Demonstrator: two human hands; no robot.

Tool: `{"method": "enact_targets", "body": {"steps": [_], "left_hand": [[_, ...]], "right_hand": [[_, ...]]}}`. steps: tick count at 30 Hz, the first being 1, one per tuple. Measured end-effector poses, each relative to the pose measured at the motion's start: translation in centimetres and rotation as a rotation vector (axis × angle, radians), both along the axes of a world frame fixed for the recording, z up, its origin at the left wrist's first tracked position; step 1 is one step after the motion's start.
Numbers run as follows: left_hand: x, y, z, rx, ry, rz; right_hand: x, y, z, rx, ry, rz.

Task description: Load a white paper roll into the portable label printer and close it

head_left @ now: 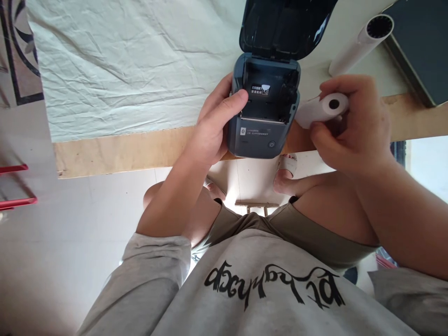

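A small dark blue-grey printer [263, 112] is held at the near edge of the table [115, 151], its lid [280, 25] swung up and back so that the empty paper bay is exposed. The printer's left flank is clasped by the left hand [213, 123], whose thumb is laid over the bay's rim. Just beside the printer's right side, a white paper roll [320, 109] is gripped between the fingers and thumb of the right hand [353, 126], its hollow core turned toward the camera. A wrinkled pale cloth [133, 65] is spread over the tabletop. A second, longer white roll [364, 42] is seen lying farther back at the right, next to a dark flat object [420, 46].
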State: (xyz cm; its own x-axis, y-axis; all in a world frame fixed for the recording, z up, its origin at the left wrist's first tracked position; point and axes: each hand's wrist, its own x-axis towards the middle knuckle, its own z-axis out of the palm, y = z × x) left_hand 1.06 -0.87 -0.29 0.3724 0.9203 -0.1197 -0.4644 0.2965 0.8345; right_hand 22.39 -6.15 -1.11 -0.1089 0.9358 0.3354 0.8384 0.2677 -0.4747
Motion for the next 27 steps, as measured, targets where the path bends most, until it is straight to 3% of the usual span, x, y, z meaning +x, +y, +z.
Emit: {"method": "enact_targets", "body": {"steps": [6, 11, 15, 20, 23, 27], "left_hand": [[0.0, -0.2, 0.7, 0.001, 0.022, -0.010], [-0.1, -0.3, 1.1, -0.012, 0.044, -0.036], [-0.1, -0.2, 0.7, -0.002, 0.052, -0.035], [-0.4, 0.3, -0.2, 0.054, 0.062, -0.058], [-0.5, 0.3, -0.2, 0.052, 0.056, -0.069], [-0.6, 0.5, -0.3, 0.049, 0.026, -0.067]], "right_hand": [[0.3, 0.1, -0.4, 0.098, -0.092, 0.037], [0.6, 0.0, -0.4, 0.018, 0.003, -0.010], [0.6, 0.1, -0.4, 0.070, -0.001, 0.057], [0.2, 0.4, -0.5, 0.076, 0.023, -0.050], [0.1, 1.0, -0.3, 0.132, 0.189, 0.002], [-0.7, 2.0, 0.6, 0.347, 0.460, 0.197]]}}
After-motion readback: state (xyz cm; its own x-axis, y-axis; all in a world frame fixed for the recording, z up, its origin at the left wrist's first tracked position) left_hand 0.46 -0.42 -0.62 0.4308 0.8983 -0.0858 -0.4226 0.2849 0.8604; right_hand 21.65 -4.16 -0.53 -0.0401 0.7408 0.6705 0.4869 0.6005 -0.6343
